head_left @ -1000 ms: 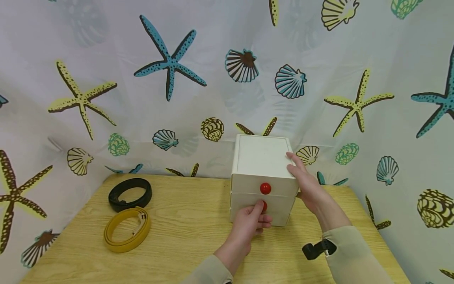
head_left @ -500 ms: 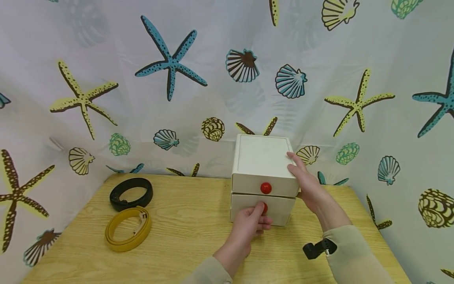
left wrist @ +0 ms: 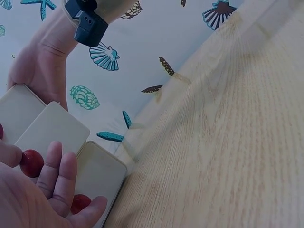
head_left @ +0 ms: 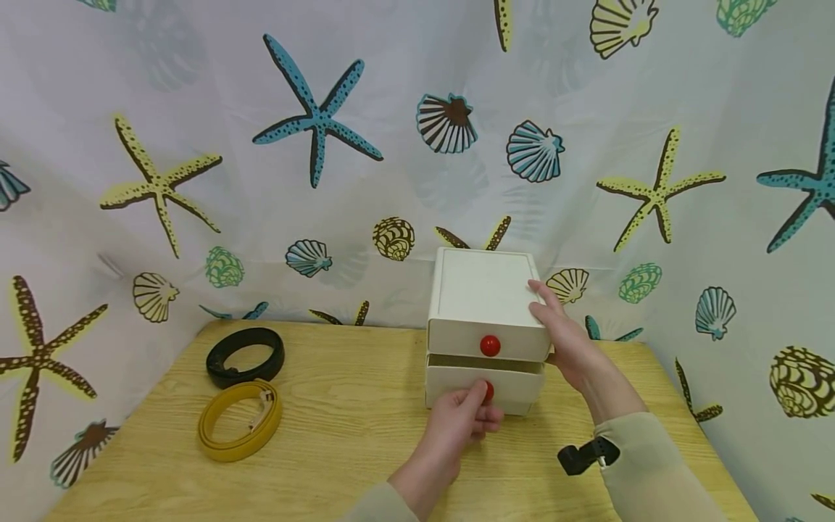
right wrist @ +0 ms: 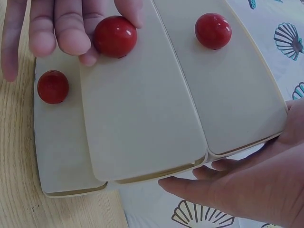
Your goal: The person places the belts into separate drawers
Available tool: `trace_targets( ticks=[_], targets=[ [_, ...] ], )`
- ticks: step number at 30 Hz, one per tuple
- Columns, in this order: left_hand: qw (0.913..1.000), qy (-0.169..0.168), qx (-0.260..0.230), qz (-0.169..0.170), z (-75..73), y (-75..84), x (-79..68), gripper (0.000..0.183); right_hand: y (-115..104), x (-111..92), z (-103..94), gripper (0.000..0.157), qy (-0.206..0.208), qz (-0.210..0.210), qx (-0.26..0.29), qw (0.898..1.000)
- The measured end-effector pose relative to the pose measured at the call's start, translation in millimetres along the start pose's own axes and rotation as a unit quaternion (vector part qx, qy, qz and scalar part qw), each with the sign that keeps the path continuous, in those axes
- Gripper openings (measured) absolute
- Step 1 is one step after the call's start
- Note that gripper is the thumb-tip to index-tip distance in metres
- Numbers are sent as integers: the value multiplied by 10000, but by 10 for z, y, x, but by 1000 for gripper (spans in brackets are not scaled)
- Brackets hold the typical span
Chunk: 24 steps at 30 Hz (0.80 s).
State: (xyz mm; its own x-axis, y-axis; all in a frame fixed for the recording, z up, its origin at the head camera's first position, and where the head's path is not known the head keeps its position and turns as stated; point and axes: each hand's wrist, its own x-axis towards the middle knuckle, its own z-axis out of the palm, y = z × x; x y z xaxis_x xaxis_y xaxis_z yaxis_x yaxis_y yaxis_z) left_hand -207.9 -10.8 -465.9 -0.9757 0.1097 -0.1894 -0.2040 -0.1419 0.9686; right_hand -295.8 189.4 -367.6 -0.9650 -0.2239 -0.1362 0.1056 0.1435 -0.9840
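A small white drawer box (head_left: 485,286) with red knobs stands on the table. Its middle drawer (right wrist: 142,109) is pulled partway out, and a dark gap shows above its front in the head view. My left hand (head_left: 453,424) pinches that drawer's red knob (right wrist: 115,36) between thumb and finger, the other fingers extended below. My right hand (head_left: 570,348) rests against the box's right side, with digits over the top edge and others lying along the side. In the right wrist view the top drawer (right wrist: 232,80) and bottom drawer (right wrist: 66,142) sit farther back.
A coiled black belt (head_left: 218,370) and a coiled yellow belt (head_left: 225,451) lie at the left of the wooden table (head_left: 339,391). Behind the box hangs a white curtain (head_left: 404,174) printed with starfish and shells. The right wrist carries a small black camera (head_left: 580,458).
The middle drawer has come forward, widening the gap above its front, with my left hand moving slightly toward me on the knob. My right hand stays in place on the box.
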Motion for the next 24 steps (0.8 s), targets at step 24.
trace_targets(
  ticks=[24],
  targets=[
    [9997, -215, 100, -78, -22, -53, -236, 45, 5, 16, -13, 65, 29, 34, -46, 10000]
  ],
)
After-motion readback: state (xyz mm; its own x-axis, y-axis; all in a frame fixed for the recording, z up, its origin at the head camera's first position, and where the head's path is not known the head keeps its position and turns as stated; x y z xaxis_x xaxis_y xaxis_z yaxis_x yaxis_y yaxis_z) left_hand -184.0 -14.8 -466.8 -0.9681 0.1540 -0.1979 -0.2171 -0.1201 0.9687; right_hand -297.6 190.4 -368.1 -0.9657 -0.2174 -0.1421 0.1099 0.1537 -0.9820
